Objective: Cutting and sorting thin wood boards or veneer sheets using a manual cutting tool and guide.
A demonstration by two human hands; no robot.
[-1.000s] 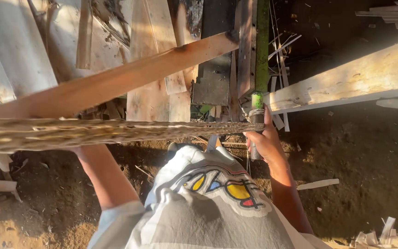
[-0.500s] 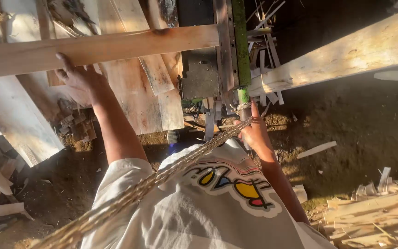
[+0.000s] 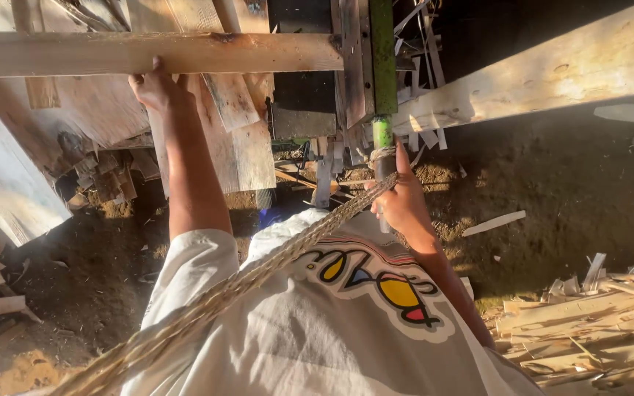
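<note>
1. Under the timber frame: left hand [image 3: 154, 86] is raised, fingers curled over the lower edge of the horizontal wooden beam [image 3: 148, 53]. Grip looks shallow, fingertips only. Risk: slips off if the beam shifts or the load comes on suddenly.
2. Right hand [image 3: 403, 199] is wrapped closed around the green-handled lever [image 3: 383, 139], low on the shaft where the braided rope [image 3: 288, 253] is tied on. Thumb sits up beside the knot. Risk: thumb pinched between rope and shaft if the rope tightens.
3. Rope runs from the lever diagonally down across the white shirt [image 3: 332, 330] toward the lower left, looks taut. Far end is out of view, so its anchoring can't be judged. Risk: a snap or a slipped knot would whip the lever and rope back at the torso.
4. Lever sits just beside the vertical green post [image 3: 383, 51] and the slanted plank [image 3: 552, 77]. Risk: knuckles hit wood if the lever swings.
5. Ground is loose dirt with scattered offcuts [image 3: 493, 222] and a pile of splintered strips [image 3: 588, 323] to the right. Risk: bad footing while both hands are committed.
6. Harsh sun and deep shadow hide the mechanism behind the post; can't tell what's engaged there.
</note>
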